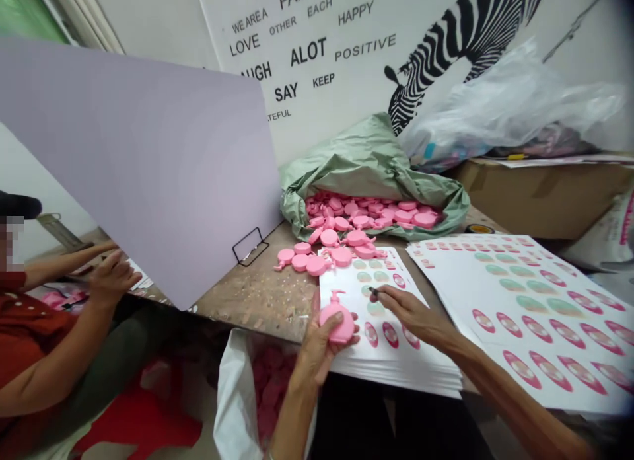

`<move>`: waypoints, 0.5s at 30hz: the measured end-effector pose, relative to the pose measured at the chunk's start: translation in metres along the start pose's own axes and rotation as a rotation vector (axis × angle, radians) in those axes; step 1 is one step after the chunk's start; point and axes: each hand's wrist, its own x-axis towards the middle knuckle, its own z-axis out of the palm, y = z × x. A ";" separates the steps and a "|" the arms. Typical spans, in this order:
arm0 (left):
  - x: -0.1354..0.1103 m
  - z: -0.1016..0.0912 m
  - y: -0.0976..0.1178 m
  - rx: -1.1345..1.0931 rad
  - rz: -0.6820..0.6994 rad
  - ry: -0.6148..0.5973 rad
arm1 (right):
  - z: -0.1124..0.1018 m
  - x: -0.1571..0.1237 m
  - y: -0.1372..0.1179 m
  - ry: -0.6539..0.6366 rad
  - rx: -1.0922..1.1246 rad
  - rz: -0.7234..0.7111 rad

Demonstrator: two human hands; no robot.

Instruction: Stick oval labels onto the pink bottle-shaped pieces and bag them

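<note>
Pink plastic pump bottle [339, 326]: resting tilted in the left hand at 6 o'clock, just over the near edge of the sheets.
Left hand [321, 347]: its fingers [347, 340] are grasping the bottle around its round body.
Right hand [413, 314]: its fingers [391, 297] are pinching a small dark item [372, 291], too small to identify, and are reaching over the sheets at 12 o'clock.
Label sheets [391, 374]: stacking up under both hands, printed with pink ovals.
White sack [232, 394]: standing at 7 o'clock below the counter edge, holding more pink bottles [270, 387].
Loose bottles [317, 262]: lying at 11 o'clock on the wooden counter [257, 301], some overlapping the top sheet.
Green plastic bag [371, 162]: spilling a pink heap at 12 o'clock.
Second sheet stack [525, 314]: lying at 2 o'clock.
Co-worker's hand [113, 278]: working at 10 o'clock, behind a lilac board [133, 169].
Risks: smooth plastic could be slipping from the fingers into the sack; loose bottles could be sliding onto the printed sheets and scuffing them.
</note>
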 end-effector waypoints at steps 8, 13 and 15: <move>0.028 -0.008 -0.030 -0.042 0.007 -0.069 | 0.042 0.138 -0.004 -0.351 -0.071 -0.167; 0.027 -0.009 -0.036 0.073 0.034 -0.075 | 0.030 0.191 0.017 -0.210 -0.081 -0.069; 0.025 -0.006 -0.032 0.080 -0.010 -0.081 | 0.018 0.200 0.024 -0.100 -0.066 -0.004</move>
